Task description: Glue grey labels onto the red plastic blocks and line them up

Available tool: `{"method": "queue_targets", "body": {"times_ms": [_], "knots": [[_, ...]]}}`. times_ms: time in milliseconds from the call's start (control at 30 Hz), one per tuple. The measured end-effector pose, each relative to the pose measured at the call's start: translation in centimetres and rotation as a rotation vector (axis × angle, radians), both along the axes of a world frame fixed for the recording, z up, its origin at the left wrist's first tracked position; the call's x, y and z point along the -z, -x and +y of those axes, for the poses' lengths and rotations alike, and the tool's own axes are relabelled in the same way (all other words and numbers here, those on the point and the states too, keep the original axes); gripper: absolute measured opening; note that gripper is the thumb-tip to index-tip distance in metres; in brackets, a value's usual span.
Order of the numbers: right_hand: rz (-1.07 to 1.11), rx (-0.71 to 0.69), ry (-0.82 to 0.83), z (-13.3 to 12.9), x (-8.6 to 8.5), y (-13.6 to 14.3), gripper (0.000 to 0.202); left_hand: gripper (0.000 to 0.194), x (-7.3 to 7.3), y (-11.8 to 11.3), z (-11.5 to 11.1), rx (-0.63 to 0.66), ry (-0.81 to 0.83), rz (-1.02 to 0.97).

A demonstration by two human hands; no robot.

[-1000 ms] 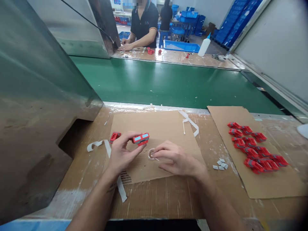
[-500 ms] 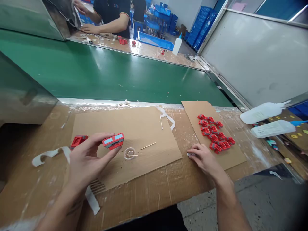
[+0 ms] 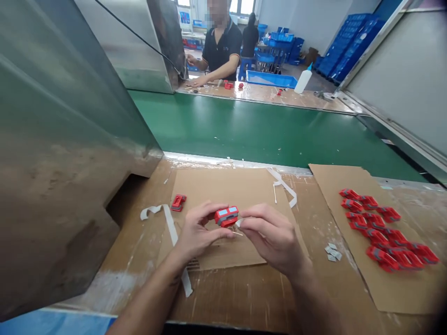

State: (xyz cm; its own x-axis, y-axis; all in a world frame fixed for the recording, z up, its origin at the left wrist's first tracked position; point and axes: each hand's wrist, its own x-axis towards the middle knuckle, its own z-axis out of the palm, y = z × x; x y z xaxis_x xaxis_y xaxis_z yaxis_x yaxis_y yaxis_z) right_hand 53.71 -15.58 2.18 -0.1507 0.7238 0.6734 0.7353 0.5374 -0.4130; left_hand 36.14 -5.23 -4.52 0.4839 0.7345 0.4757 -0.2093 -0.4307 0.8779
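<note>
Between the thumb and fingers of my left hand (image 3: 199, 228) is a red and grey plastic toy part (image 3: 226, 216), with two light blue rectangles on its upper face. My right hand (image 3: 275, 235) pinches a small whitish piece (image 3: 239, 223) close against the part's right end; I cannot tell whether they touch. A cotton swab (image 3: 237, 233) shows partly below the part, the rest hidden by my hands. Another red part (image 3: 178, 203) lies to the left on the cardboard sheet (image 3: 216, 181). A small pile of greyish-white squares (image 3: 333, 251) rests right of my right hand.
Several red parts (image 3: 375, 218) stand grouped on a second cardboard sheet (image 3: 335, 179) at right. White tape strips (image 3: 170, 225) lie left. Behind runs a green conveyor belt (image 3: 226, 125); a metal housing (image 3: 70, 163) rises at left. Across the belt sits a co-worker (image 3: 223, 51).
My right hand has left the small squares at the right and come to the toy part with a whitish piece. The view has swung left, uncovering the pile of squares.
</note>
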Motion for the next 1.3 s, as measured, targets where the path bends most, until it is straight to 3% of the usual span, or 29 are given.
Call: {"method": "queue_targets", "body": {"times_ms": [233,433,667,767,967,1200,1300], "knots": [[0.033,0.017,-0.026,0.6,2.7,0.5,0.023,0.05,-0.3,0.0,-0.2,0.018,-0.054,0.041],[0.142,-0.021,0.008,0.6,3.0,0.6,0.025,0.045,-0.6,0.0,-0.9,0.103,0.001,0.03],[0.476,-0.087,0.139,0.1,3.1,0.3,0.019,0.041,-0.8,-0.1,-1.5,0.264,0.204,-0.146],[0.415,-0.073,0.117,-0.1,2.7,0.3,0.013,0.041,-0.9,-0.1,-1.5,0.264,0.202,-0.14],[0.092,-0.02,-0.076,-0.2,2.1,0.3,0.024,0.046,-0.9,0.1,-1.3,0.163,0.094,-0.038],[0.036,-0.002,-0.095,0.0,2.6,0.1,0.024,0.039,-1.1,0.3,-1.4,0.165,0.029,0.062],[0.083,-0.028,-0.038,-0.1,2.8,0.0,0.024,0.039,-1.2,0.2,-1.5,0.186,0.05,0.014]]}}
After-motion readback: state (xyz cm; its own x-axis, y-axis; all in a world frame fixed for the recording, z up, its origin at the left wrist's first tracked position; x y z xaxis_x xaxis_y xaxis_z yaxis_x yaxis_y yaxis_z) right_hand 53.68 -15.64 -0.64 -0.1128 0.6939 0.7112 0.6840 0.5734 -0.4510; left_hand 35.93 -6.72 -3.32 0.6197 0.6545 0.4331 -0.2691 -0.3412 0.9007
